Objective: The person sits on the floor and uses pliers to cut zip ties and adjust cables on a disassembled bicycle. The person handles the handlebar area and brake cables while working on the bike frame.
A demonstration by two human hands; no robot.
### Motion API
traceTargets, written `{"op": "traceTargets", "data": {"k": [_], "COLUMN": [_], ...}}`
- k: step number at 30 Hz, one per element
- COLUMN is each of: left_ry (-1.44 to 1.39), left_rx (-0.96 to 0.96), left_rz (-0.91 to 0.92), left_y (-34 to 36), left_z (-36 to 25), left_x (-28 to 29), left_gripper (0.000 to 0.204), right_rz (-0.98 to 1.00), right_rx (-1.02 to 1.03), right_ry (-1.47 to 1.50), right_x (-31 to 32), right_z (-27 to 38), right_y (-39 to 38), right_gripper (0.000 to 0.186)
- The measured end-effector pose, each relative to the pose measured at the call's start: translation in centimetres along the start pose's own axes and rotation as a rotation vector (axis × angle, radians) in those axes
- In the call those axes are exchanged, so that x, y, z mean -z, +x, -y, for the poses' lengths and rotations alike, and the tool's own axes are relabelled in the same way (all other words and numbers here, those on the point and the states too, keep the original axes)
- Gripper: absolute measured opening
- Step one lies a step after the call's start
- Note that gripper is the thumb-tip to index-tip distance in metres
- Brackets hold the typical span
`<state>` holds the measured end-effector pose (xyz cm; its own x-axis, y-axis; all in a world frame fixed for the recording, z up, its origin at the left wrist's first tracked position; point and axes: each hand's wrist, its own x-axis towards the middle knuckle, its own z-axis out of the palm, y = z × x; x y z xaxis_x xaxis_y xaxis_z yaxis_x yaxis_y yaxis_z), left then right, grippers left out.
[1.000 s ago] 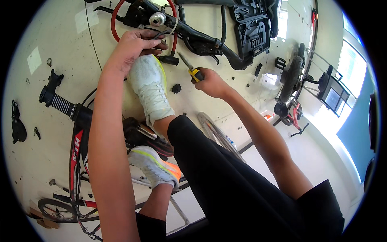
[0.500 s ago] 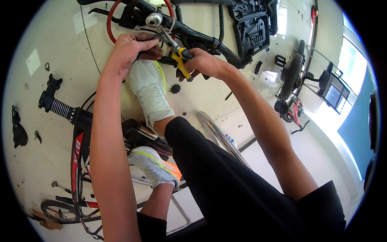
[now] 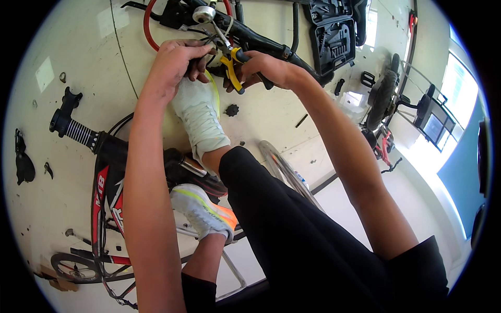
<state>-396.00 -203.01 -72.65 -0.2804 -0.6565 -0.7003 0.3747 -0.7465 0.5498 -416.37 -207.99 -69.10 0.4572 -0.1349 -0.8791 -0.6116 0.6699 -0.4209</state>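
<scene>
My right hand (image 3: 266, 70) is wrapped round pliers (image 3: 229, 73) with yellow and black handles. Their metal end points up toward thin cables (image 3: 209, 35) below a silver bell (image 3: 203, 14). The bell sits on a black bicycle handlebar (image 3: 253, 35) crossing the top of the view. Close to the pliers' jaws, my left hand (image 3: 177, 65) is closed, thumb and fingers pinching by the cables. What lies between its fingertips is mostly hidden. A red cable (image 3: 148, 31) loops beside the handlebar, and a black brake lever (image 3: 136, 5) shows behind.
An open black tool case (image 3: 331, 49) lies at the far right. Small parts, including a black knob (image 3: 231, 110), dot the tiled floor. A black and red bike frame (image 3: 107, 193) lies to my left; a wheel (image 3: 383, 99) stands right. My white shoe (image 3: 201, 117) is under my hands.
The view has shifted slightly, so the handlebar sits higher in it. The pliers and right hand have moved up a little. Both hands keep their grip near the cables.
</scene>
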Motion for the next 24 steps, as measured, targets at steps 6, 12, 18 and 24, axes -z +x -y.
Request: {"op": "traceTargets", "data": {"k": [6,12,18,24], "left_ry": [-0.008,0.038,0.028,0.058], "left_rx": [0.002,0.007,0.029,0.042], "left_rz": [-0.004,-0.028,-0.032,0.017], "left_y": [0.2,0.1,0.1,0.3], "left_z": [0.1,-0.1,-0.3,-0.4], "left_x": [0.4,0.0,-0.1,0.2], "left_gripper": [0.017,0.022,0.023,0.023], "right_rz": [-0.015,-0.024,-0.121,-0.111], "right_rx": [-0.036,-0.037,-0.091,-0.037], "right_ry": [0.016,-0.046,-0.371,-0.076], "right_x": [0.1,0.1,-0.8,-1.2], "right_z": [-0.1,-0.2,0.7,1.5], "right_y": [0.7,1.6,0.9,-0.2], "right_gripper": [0.034,0.044,0.035,0.029]}}
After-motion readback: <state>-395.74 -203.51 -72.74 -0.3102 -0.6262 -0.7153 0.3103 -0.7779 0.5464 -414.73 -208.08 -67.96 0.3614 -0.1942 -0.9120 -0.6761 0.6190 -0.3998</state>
